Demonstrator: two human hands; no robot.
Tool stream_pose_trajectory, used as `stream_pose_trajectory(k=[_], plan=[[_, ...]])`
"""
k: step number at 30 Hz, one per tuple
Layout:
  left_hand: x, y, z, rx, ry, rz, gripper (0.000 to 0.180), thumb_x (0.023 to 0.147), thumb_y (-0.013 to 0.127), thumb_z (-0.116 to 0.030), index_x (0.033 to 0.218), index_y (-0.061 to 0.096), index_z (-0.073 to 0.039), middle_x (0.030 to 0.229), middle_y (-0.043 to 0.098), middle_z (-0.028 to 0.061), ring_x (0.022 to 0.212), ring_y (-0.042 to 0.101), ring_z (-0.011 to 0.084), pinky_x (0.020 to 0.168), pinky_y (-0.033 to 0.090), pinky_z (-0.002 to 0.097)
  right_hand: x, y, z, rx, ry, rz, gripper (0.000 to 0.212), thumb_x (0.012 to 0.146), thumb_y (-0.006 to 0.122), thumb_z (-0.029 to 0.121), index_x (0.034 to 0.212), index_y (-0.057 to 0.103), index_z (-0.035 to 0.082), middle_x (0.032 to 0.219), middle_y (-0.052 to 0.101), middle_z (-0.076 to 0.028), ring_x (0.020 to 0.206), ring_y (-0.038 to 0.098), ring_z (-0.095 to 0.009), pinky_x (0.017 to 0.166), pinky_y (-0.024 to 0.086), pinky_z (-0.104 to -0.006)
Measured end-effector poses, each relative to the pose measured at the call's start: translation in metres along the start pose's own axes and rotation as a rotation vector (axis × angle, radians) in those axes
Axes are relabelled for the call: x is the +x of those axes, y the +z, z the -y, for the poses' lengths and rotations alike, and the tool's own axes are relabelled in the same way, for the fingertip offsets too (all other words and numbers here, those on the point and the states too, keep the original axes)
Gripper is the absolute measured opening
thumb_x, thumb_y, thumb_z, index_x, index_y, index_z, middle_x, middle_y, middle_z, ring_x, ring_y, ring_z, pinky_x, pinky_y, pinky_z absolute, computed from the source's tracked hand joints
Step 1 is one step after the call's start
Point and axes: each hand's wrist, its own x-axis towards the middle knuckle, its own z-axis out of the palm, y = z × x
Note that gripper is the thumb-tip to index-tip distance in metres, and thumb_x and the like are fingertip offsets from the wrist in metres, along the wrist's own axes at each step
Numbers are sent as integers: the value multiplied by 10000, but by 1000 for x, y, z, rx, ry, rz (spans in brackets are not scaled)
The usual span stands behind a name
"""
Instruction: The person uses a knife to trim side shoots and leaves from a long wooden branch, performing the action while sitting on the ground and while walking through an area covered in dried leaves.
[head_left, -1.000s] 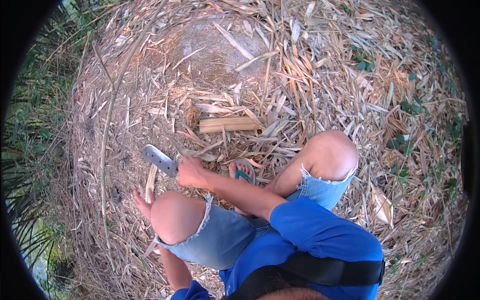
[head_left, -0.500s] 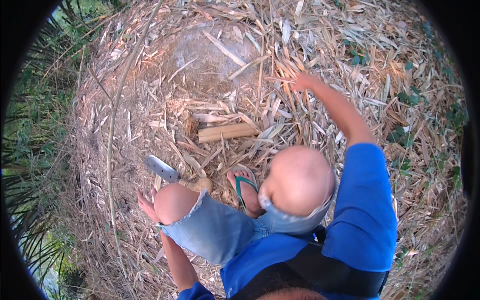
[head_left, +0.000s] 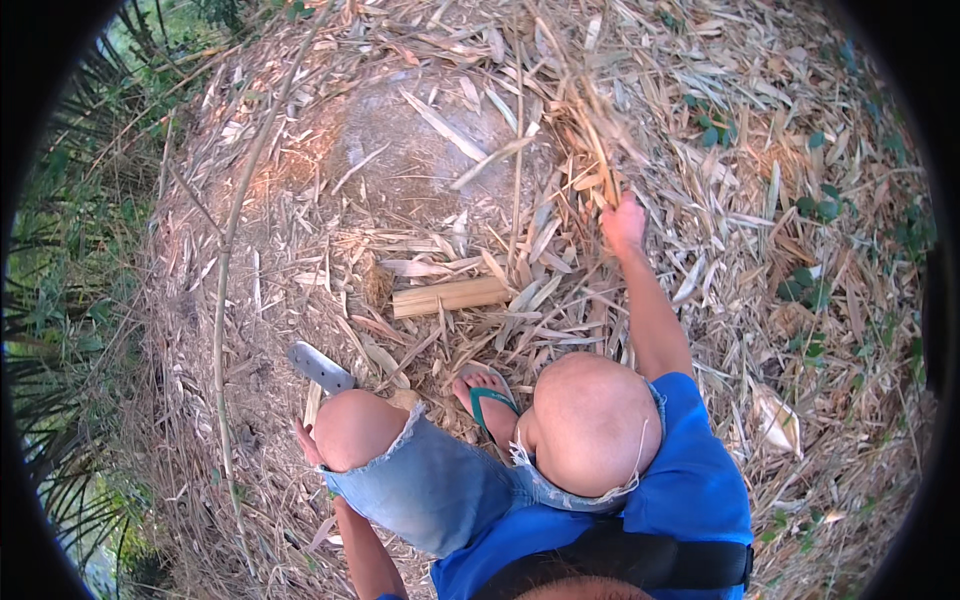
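Note:
My right hand (head_left: 625, 222) is closed round the near end of some dry brown stalks (head_left: 603, 150), off to the right of the bare patch of ground. Their far ends are blurred among the leaf litter. Beside my left knee rests my left hand (head_left: 307, 442), fingers stretched out and partly covered by the knee; nothing shows in it. A flat metal blade (head_left: 320, 368) with holes lies just ahead of that knee, its other end hidden. A split piece of pale wood (head_left: 450, 297) lies in front of my sandalled foot (head_left: 486, 402).
Dry leaves and husks (head_left: 720, 270) cover much of the ground. A long thin branch (head_left: 228, 240) runs along the left side, with green plants (head_left: 70, 260) beyond it. Thin upright-looking stick (head_left: 519, 150) lies past the wood. Small green leaves (head_left: 820, 205) grow at right.
My right hand has come back toward me and closed on the dry stalks, which have shifted with it. My left hand has stayed beside the knee, now more hidden.

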Motion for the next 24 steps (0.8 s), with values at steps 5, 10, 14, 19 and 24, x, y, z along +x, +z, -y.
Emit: stream_pose_trajectory(k=[5,10,14,19,24], plan=[[-5,-3,-4,-32,-20,20,807,828,758,-249,1478,327,-43,1224,568,209,1121,553,343,946,433,441,31,7,26,79,-33,-37,337,769,666,194,1045,628,6,976,670,-292,957,641,-464,862,498,-521],[-8,-10,-5,-40,-45,23,809,826,759,-245,1479,325,-43,1216,570,208,1118,554,342,944,432,442,31,36,93,-8,96,153,711,774,696,505,1197,554,-49,1042,661,-285,1043,632,-428,921,489,-503],[-11,-13,-7,-53,-70,30,811,824,759,-241,1479,324,-43,1210,572,206,1116,555,342,943,432,442,-20,81,108,-235,-12,-35,994,722,702,594,1328,362,-117,1052,638,-333,1047,641,-406,932,502,-464],[-17,-20,-9,-76,-100,28,814,822,760,-237,1480,323,-43,1202,574,205,1113,556,341,942,432,442,24,70,75,-141,-56,292,667,749,686,332,1248,484,-63,1076,650,-266,1016,659,-378,886,541,-426],[12,-14,-28,-158,-99,71,816,820,761,-233,1481,321,-43,1194,576,203,1110,557,341,940,431,443,86,19,-47,-303,24,-7,411,843,639,313,1103,585,-1,941,692,-213,917,675,-403,825,550,-471]])
